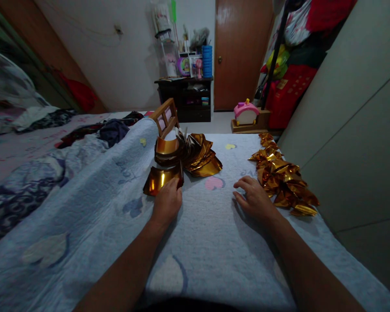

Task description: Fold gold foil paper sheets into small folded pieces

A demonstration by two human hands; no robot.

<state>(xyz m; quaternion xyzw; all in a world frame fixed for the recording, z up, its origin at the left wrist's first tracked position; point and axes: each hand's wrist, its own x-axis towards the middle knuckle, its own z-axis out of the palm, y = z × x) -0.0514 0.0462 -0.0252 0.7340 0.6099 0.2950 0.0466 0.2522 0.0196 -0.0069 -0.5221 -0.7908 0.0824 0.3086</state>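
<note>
My left hand (pixel 168 198) is closed at the near edge of a curled, shiny gold foil sheet (pixel 159 180), its fingers on the right-hand part of it. Behind that sheet lies a fanned pile of gold foil sheets (pixel 203 158), some curled up on end. My right hand (pixel 251 195) rests low over the blue quilted cover, fingers apart and bent, with nothing in them. Just right of it runs a heap of folded, crumpled gold foil pieces (pixel 279 177). The left thumb's far side is hidden.
The light blue cover (pixel 211 242) with heart prints lies under everything. A wooden rail (pixel 165 117) stands behind the foil pile. Bunched clothes (pixel 113 130) lie to the left, and a pale cabinet (pixel 354 130) rises at the right. A pink toy (pixel 246 113) sits beyond the far edge.
</note>
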